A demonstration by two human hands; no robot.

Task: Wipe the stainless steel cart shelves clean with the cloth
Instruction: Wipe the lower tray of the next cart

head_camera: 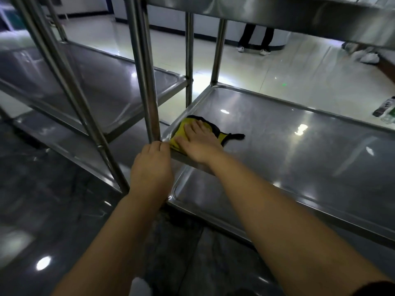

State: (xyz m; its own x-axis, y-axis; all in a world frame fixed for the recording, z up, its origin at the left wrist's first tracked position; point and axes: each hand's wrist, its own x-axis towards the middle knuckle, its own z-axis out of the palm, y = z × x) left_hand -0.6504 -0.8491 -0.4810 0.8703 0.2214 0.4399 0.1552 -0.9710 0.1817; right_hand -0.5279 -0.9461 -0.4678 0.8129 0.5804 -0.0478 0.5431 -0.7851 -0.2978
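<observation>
- Glossy pale floor (277,67) throws back ceiling-light glare. Two stainless steel carts stand side by side on it.
- Right-hand cart: top shelf (277,13) overhead, middle shelf (299,150) at working level, lower shelf (224,201) directly beneath.
- Second cart (96,82) stands just left of it, its shelves bare and blurred.
- Cloth (182,132): yellow with dark edging. It lies on the middle shelf in the near left corner, against the raised rim. A dark tail of it trails to the right.
- Right hand (199,144): palm down on the cloth, covering most of it. Its fingers (192,129) are straight and slightly spread, pressing the fabric flat to the steel.
- Left hand (151,167): at the outer corner of the middle shelf, at the foot of the upright post (147,92). The fingers curl over the rim, close together; the fingertips are hidden.
- The two hands sit near each other at that corner, the rim between them.
- Background: a person's legs (255,37) in dark trousers and white shoes stand by the far wall. A bottle (384,110) lies on the floor at far right.
</observation>
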